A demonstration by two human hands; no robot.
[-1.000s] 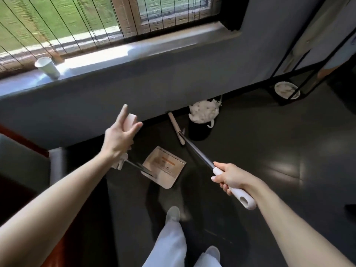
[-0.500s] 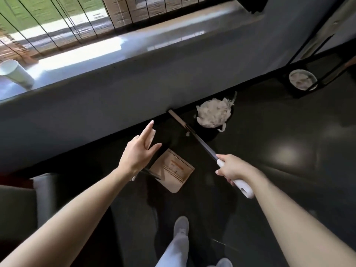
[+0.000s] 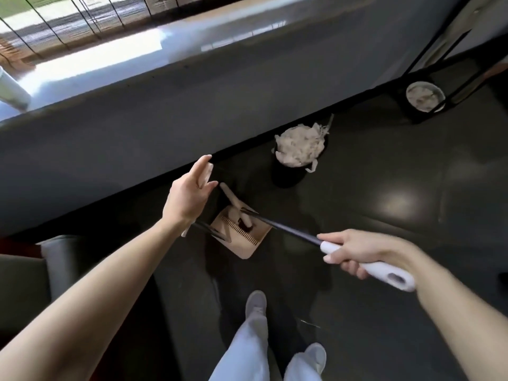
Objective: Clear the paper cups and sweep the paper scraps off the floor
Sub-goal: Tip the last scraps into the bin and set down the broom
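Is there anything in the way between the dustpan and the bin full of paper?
No, nothing I can see. Only bare dark floor lies between the dustpan and the bin. The broom's head lies across the pan, and the bin is already heaped with paper.

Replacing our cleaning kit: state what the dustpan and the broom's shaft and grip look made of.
Dustpan: beige, smooth, likely plastic, judging by its moulded comb teeth. Broom shaft: thin dark tube with a sheen, probably painted metal. Broom grip: glossy white plastic, moulded with a hanging hole.
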